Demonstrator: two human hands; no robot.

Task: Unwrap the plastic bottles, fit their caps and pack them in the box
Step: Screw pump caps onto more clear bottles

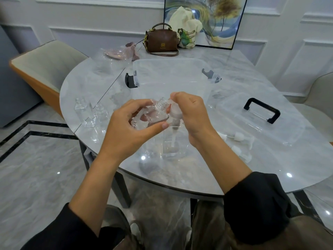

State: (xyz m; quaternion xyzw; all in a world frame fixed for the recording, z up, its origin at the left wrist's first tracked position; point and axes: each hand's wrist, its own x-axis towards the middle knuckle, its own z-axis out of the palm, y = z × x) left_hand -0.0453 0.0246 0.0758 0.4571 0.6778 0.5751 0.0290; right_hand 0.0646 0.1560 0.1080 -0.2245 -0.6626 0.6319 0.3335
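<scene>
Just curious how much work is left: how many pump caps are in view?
3 pump caps: one in the right hand, two lying on the table to the right of it. Others may be hidden.

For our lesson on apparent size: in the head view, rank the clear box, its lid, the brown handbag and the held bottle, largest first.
1. clear box and lid: about alike, not ranked.
2. brown handbag and bottle: similar here; the bottle is nearer the camera, so unsure.
</scene>
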